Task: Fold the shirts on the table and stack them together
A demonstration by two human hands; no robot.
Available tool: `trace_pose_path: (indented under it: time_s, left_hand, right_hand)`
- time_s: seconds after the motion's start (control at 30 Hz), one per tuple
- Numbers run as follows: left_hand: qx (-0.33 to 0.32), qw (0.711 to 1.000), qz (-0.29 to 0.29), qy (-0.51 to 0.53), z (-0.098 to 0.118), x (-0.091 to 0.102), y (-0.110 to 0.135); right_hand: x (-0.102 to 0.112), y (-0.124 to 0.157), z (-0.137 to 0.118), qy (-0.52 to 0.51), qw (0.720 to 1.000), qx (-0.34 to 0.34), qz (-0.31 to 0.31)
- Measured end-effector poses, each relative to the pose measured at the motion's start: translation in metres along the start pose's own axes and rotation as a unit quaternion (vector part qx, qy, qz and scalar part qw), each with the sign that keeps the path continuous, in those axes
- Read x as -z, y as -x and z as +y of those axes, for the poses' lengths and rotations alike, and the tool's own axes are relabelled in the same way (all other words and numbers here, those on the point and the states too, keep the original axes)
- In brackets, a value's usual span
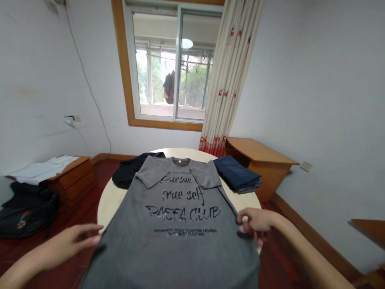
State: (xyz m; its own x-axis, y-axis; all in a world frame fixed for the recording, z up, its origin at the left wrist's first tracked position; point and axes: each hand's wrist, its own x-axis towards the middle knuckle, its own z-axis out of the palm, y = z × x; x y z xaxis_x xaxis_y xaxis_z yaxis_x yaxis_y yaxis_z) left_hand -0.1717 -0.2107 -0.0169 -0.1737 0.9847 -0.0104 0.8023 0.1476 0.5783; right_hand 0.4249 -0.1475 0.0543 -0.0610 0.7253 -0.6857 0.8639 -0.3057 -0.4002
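A grey short-sleeved T-shirt (186, 253) with black lettering lies front up, spread over a round table (106, 202), its lower part towards me. Both sleeves are turned in over the chest. At the shirt's left edge is my left hand (75, 241), fingers stretched out and thumb apart from them, the tips close to the cloth; whether they touch it is hard to tell. On the opposite side, my right hand (255, 222) has its fingers closed on the shirt's right edge.
A black garment (132, 168) lies at the table's back left, and folded dark blue clothing (237, 172) at its back right. A wooden desk (261, 156) stands behind on the right. To the left are a low drawer cabinet (73, 180) and a black bag (28, 212).
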Motion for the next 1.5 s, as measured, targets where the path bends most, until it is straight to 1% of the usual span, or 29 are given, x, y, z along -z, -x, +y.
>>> trace_pose_path:
  time_s: [0.03,0.07,0.1,0.13,0.17,0.2,0.23,0.3,0.37,0.43,0.53,0.6,0.67,0.73,0.83,0.97,1.1,1.2,1.3,1.4,1.5]
  left_hand:
    - [-0.018,1.000,-0.005,0.003,0.017,0.008,-0.019]
    - [-0.027,1.000,-0.013,-0.001,0.036,0.014,-0.040]
    - [-0.031,0.999,-0.027,-0.006,0.055,0.017,-0.062]
    - [-0.047,0.998,-0.043,-0.011,0.073,0.018,-0.083]
    - [-0.067,0.997,-0.041,-0.026,0.090,0.017,-0.103]
    - [-0.080,0.996,-0.024,-0.044,0.105,0.013,-0.123]
    - [-0.084,0.995,-0.002,-0.062,0.117,0.007,-0.141]
    - [-0.067,0.992,0.030,-0.100,0.134,-0.005,-0.174]
    - [-0.053,0.990,0.045,-0.125,0.142,-0.015,-0.206]
    - [-0.047,0.989,0.051,-0.133,0.143,-0.022,-0.236]
    - [-0.020,0.992,0.056,-0.108,0.141,-0.029,-0.279]
    - [0.000,0.995,0.056,-0.084,0.140,-0.034,-0.304]
    - [0.005,0.997,0.056,-0.061,0.141,-0.039,-0.325]
    - [0.012,0.998,0.054,-0.033,0.142,-0.044,-0.341]
    - [0.026,0.999,0.039,0.011,0.143,-0.050,-0.356]
    - [0.039,0.997,0.026,0.069,0.140,-0.052,-0.366]
    - [0.041,0.992,0.046,0.109,0.135,-0.048,-0.371]
    - [0.038,0.990,0.067,0.119,0.131,-0.046,-0.374]
    - [0.035,0.988,0.090,0.124,0.128,-0.048,-0.378]
    - [0.035,0.985,0.101,0.136,0.126,-0.051,-0.381]
    - [0.034,0.982,0.092,0.159,0.125,-0.052,-0.385]
  right_hand:
    - [0.009,-0.011,-0.008,0.014,0.998,0.016,0.061]
    - [0.017,-0.024,-0.017,0.032,0.990,0.041,0.131]
    - [0.025,-0.039,-0.026,0.055,0.976,0.065,0.200]
    - [0.032,-0.055,-0.034,0.082,0.955,0.088,0.270]
    - [0.038,-0.071,-0.042,0.108,0.933,0.101,0.327]
    - [0.042,-0.088,-0.049,0.124,0.916,0.105,0.368]
    - [0.046,-0.103,-0.054,0.135,0.903,0.105,0.393]
    - [0.050,-0.131,-0.062,0.143,0.892,0.098,0.418]
    - [0.053,-0.152,-0.066,0.142,0.888,0.094,0.428]
    - [0.056,-0.169,-0.067,0.139,0.885,0.095,0.434]
    - [0.066,-0.189,-0.069,0.131,0.887,0.103,0.430]
    - [0.075,-0.199,-0.071,0.117,0.893,0.113,0.420]
    - [0.085,-0.209,-0.075,0.101,0.898,0.127,0.409]
    - [0.095,-0.218,-0.080,0.087,0.900,0.136,0.404]
    - [0.109,-0.234,-0.088,0.068,0.897,0.134,0.416]
    - [0.128,-0.256,-0.098,0.039,0.891,0.126,0.434]
    - [0.149,-0.273,-0.106,0.035,0.895,0.114,0.431]
    - [0.164,-0.280,-0.109,0.035,0.888,0.111,0.445]
    - [0.177,-0.283,-0.108,0.025,0.869,0.127,0.478]
    - [0.186,-0.285,-0.106,-0.023,0.860,0.137,0.491]
    - [0.195,-0.285,-0.103,-0.093,0.856,0.143,0.489]
